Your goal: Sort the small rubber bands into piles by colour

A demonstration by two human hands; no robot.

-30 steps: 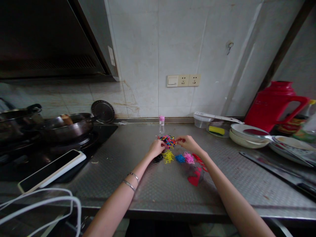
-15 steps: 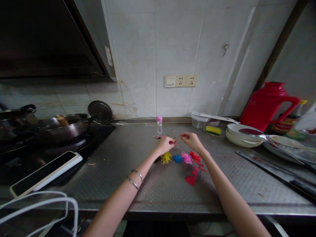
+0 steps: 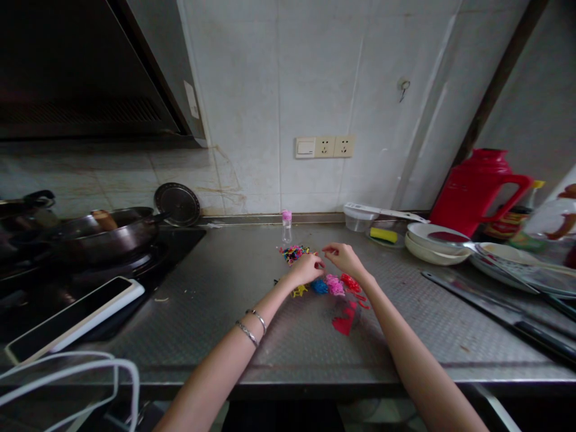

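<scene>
Small rubber bands lie in heaps on the metal counter. A mixed multicoloured pile sits just beyond my left hand, whose fingers are curled together in a pinch. My right hand hovers close by on the right, thumb and fingertips also drawn together. Whatever either pinch holds is too small to make out. Nearer to me are a yellow heap, partly covered by my left wrist, a blue heap, a pink heap and a red heap. A clear bag with a red heart lies in front of them.
A small pink-capped bottle stands behind the piles. To the right are a plastic tub, a yellow sponge, stacked bowls, a long knife and a red thermos. A pan and a phone-like device are left.
My left hand has shifted slightly right and nearer, uncovering more of the mixed pile and covering part of the yellow heap. The right hand stays beside it. The camera view has shifted a little.
</scene>
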